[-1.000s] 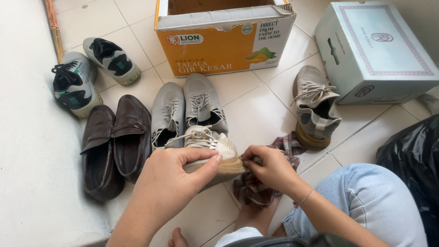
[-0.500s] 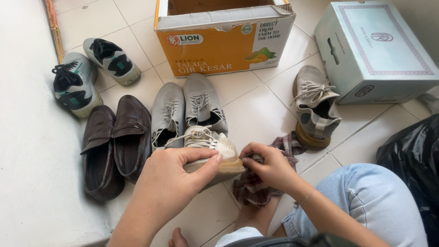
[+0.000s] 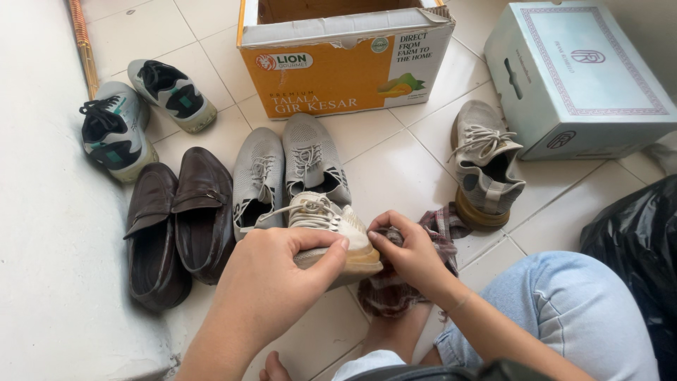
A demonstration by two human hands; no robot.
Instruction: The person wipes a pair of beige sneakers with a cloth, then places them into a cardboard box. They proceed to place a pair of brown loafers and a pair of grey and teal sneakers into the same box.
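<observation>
My left hand (image 3: 275, 282) grips a beige lace-up sneaker (image 3: 331, 226) with a tan sole, held a little above the tiled floor. My right hand (image 3: 409, 257) clutches a dark checked cloth (image 3: 444, 224) and presses it against the sneaker's toe end. The rest of the cloth hangs down under my right hand. The matching beige sneaker (image 3: 485, 162) stands on the floor to the right.
On the floor lie a grey knit pair (image 3: 289, 169), brown loafers (image 3: 180, 219) and grey-and-teal trainers (image 3: 137, 113). An open orange-and-white carton (image 3: 345, 63) stands behind, a pale shoe box (image 3: 575, 77) at right, a black plastic bag (image 3: 635, 247) by my knee.
My right hand with the cloth has shifted slightly up and left along the sneaker's toe. The sneaker has tilted a little in my left hand.
</observation>
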